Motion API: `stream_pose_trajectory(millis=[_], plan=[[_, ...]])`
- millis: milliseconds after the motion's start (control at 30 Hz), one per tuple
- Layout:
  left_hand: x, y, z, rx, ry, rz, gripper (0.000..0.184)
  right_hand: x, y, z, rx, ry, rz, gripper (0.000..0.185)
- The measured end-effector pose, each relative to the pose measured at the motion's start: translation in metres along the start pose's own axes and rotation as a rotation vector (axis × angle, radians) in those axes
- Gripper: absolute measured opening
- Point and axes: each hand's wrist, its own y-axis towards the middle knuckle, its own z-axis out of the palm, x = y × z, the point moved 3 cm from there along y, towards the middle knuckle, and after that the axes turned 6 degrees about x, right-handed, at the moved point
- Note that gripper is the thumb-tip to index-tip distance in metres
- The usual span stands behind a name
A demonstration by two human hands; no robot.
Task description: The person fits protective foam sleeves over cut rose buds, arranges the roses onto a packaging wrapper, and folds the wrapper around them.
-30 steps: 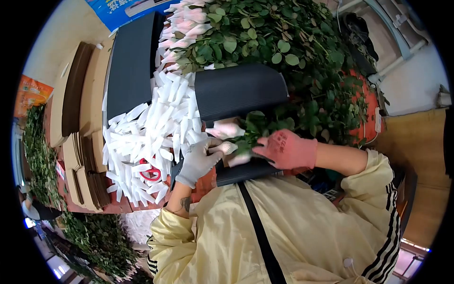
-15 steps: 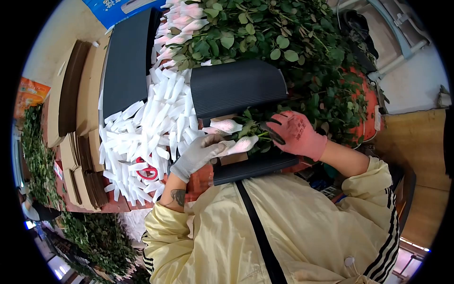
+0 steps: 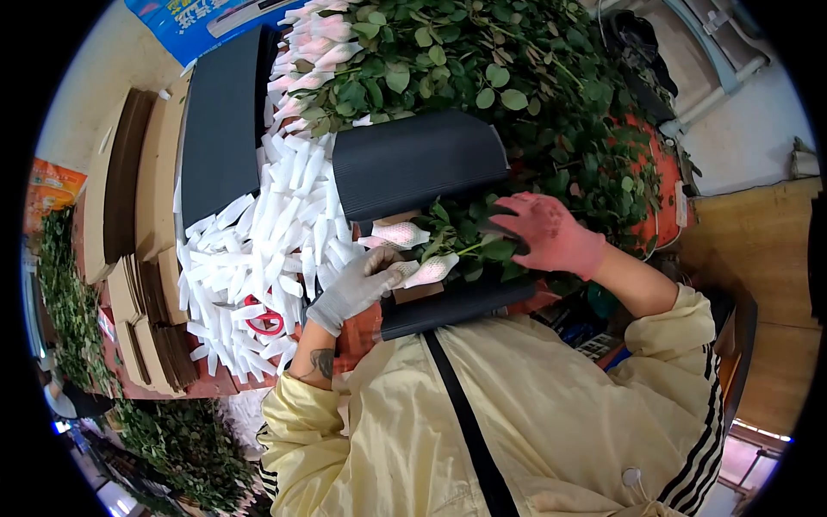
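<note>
Flower (image 3: 433, 270) just at 3 o'clock of left hand (image 3: 355, 289), fingers pinching white netting (image 3: 404, 273); right hand (image 3: 551, 234), fingers spread, farther toward 3 o'clock than before; red table (image 3: 217, 385) beneath, cardboard (image 3: 159, 172) toward 10 o'clock.

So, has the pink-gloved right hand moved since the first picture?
Yes: the right hand has shifted rightward and up the picture, against the black ribbed sheet beyond it.

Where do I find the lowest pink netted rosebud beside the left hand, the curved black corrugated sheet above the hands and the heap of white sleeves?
Pink netted rosebud (image 3: 433, 270): head view, middle of bud.
Curved black corrugated sheet (image 3: 419, 164): head view, ribbed face.
Heap of white sleeves (image 3: 274, 250): head view, central part.
</note>
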Motion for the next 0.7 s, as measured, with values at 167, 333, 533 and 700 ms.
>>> stream_pose_trajectory(millis=[167,333,533,700], plan=[[-0.005,0.003,0.003,-0.021,-0.069,-0.002,0.033,0.013,0.019,0.011,0.320,0.031,0.022,0.053],[-0.013,-0.002,0.006,-0.040,0.162,-0.056,0.031,-0.017,0.006,-0.012,-0.177,0.088,0.105,0.045],[-0.048,-0.019,0.013,0.093,-0.200,0.054,0.036,0.032,-0.001,-0.049,-0.352,-0.210,0.075,0.044],[-0.081,-0.025,0.018,0.140,-0.341,0.163,0.054,0.038,-0.002,-0.011,0.067,0.204,0.025,0.049]])
